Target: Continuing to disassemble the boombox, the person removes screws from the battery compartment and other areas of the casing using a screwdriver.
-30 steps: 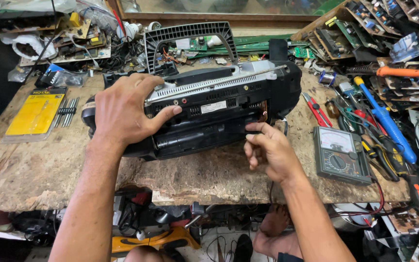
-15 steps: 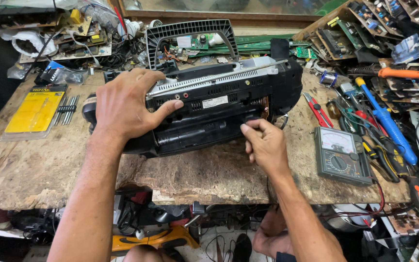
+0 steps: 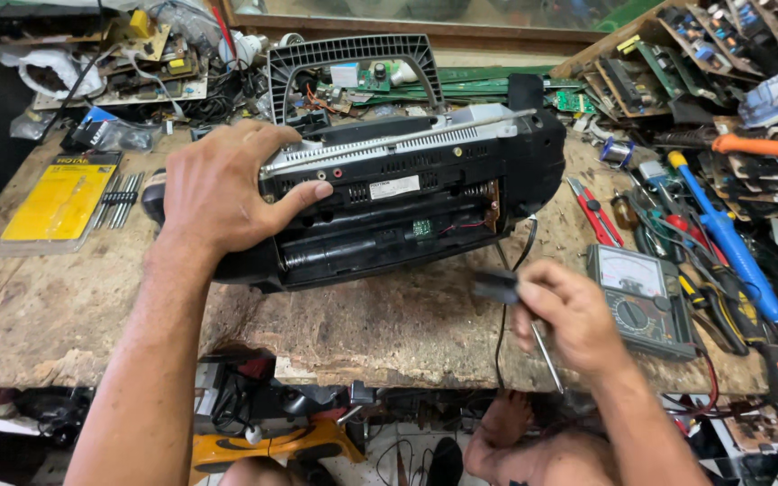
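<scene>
Left hand spread flat, fingers pressing the back of the black plastic portable radio-cassette player, thumb over its top edge; nothing gripped. Right hand blurred, fingers curled around a small dark block and a thin metal shaft pointing to 5 o'clock. The player lies at centre of the worn wooden workbench, battery bay open, a white rectangular label on its back. Grey plastic handle grille at 12 o'clock. Yellow flat package at 9 o'clock, beside a row of metal bits. Analogue multimeter at 3 o'clock, just beside the right hand; red-handled cutters and blue-handled screwdriver beyond it.
</scene>
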